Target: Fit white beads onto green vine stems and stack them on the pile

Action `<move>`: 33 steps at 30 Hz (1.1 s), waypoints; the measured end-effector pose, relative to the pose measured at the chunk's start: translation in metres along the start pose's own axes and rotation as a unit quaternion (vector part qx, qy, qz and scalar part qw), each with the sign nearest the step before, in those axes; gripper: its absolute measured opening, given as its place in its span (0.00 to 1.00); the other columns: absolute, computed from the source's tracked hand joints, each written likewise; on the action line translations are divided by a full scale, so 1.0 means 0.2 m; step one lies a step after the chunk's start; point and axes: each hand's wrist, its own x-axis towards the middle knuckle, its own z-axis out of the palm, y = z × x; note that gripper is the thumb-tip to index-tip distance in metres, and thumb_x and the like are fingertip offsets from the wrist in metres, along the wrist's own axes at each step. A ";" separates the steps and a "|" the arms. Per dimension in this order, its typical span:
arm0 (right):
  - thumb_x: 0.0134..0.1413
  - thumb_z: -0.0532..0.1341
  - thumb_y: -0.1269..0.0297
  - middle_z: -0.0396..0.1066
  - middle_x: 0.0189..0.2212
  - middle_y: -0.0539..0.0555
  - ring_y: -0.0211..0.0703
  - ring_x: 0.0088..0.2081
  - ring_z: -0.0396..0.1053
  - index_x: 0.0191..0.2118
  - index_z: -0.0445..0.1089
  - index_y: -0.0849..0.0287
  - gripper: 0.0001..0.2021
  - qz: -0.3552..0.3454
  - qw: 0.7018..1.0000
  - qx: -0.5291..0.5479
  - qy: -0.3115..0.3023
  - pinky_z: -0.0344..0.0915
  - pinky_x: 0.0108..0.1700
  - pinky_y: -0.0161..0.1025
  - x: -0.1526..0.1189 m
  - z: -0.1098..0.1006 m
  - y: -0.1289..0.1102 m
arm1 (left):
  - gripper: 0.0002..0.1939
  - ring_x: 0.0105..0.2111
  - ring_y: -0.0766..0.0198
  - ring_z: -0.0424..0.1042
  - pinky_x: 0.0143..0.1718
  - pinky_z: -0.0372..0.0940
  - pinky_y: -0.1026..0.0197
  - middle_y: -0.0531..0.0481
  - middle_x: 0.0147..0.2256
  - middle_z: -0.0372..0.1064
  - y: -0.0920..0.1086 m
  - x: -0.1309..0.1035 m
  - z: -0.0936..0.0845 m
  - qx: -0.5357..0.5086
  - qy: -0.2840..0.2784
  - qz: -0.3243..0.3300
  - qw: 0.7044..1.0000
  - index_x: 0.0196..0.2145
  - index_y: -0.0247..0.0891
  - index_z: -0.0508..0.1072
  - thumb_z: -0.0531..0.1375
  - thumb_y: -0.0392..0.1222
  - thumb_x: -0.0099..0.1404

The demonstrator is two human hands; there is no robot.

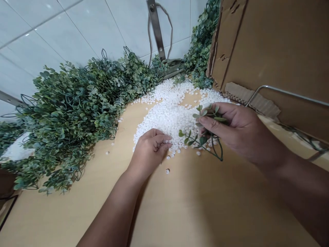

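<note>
My right hand [231, 128] is closed around a small artificial leaf sprig [200, 140], whose green leaves and looped stem hang below the fingers. Over the near edge of a spread of small white plastic pieces [167, 116], my left hand [151, 147] has its thumb and fingertips pinched together. Whatever sits in that pinch, perhaps one of the white pieces, is too small to make out. A few white pieces [168, 171] lie loose on the tan tabletop [164, 212] close to the left hand.
A large heap of artificial greenery [84, 99] fills the left side against the white tiled wall [84, 27]. More greenery [202, 44] stands at the back. On the right rises a cardboard box [277, 51] with a metal wire [290, 92] before it. A metal strip [156, 29] leans at the wall.
</note>
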 end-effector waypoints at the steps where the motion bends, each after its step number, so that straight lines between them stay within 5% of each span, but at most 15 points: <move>1: 0.51 0.59 0.62 0.64 0.20 0.48 0.34 0.23 0.61 0.25 0.64 0.60 0.09 0.000 1.000 -0.006 0.011 0.60 0.25 0.32 0.00 -0.01 0.00 | 0.09 0.32 0.60 0.69 0.35 0.65 0.57 0.46 0.32 0.69 0.00 0.00 0.00 0.034 -0.011 0.012 0.999 0.35 0.38 0.77 0.60 0.34 0.56; 6: 0.52 0.58 0.63 0.60 0.19 0.47 0.32 0.22 0.57 0.24 0.65 0.60 0.09 0.007 0.999 -0.045 -0.005 0.55 0.24 0.32 -0.01 0.00 0.00 | 0.08 0.32 0.58 0.68 0.34 0.64 0.56 0.46 0.30 0.69 0.02 0.03 0.02 0.102 -0.017 0.034 0.994 0.31 0.38 0.76 0.57 0.32 0.57; 11: 0.53 0.56 0.60 0.59 0.17 0.47 0.33 0.20 0.56 0.23 0.65 0.60 0.12 0.050 0.996 -0.033 -0.063 0.54 0.21 0.32 -0.02 0.02 0.03 | 0.05 0.29 0.64 0.68 0.30 0.62 0.63 0.49 0.30 0.70 0.02 0.03 0.02 -0.068 0.070 -0.050 0.994 0.29 0.38 0.75 0.58 0.35 0.56; 15: 0.54 0.55 0.59 0.57 0.17 0.47 0.32 0.20 0.54 0.23 0.65 0.61 0.13 0.060 0.993 -0.046 -0.089 0.53 0.20 0.31 -0.03 0.05 0.06 | 0.06 0.21 0.71 0.64 0.22 0.58 0.68 0.52 0.23 0.70 0.05 0.02 0.03 -0.275 0.074 -0.174 0.943 0.29 0.36 0.75 0.63 0.39 0.52; 19: 0.53 0.55 0.62 0.59 0.18 0.47 0.31 0.21 0.54 0.24 0.64 0.61 0.11 0.047 0.991 -0.039 -0.119 0.54 0.22 0.30 -0.03 0.08 0.08 | 0.11 0.22 0.71 0.67 0.26 0.62 0.68 0.53 0.23 0.72 0.12 0.02 0.02 -0.416 0.054 -0.216 0.882 0.30 0.37 0.77 0.67 0.38 0.46; 33: 0.46 0.56 0.64 0.57 0.16 0.47 0.33 0.21 0.54 0.20 0.63 0.60 0.09 0.076 0.991 -0.048 -0.098 0.53 0.21 0.31 -0.04 0.12 0.06 | 0.10 0.23 0.70 0.70 0.29 0.66 0.68 0.52 0.20 0.73 0.16 0.02 0.02 -0.522 0.019 -0.244 0.817 0.25 0.37 0.78 0.70 0.37 0.41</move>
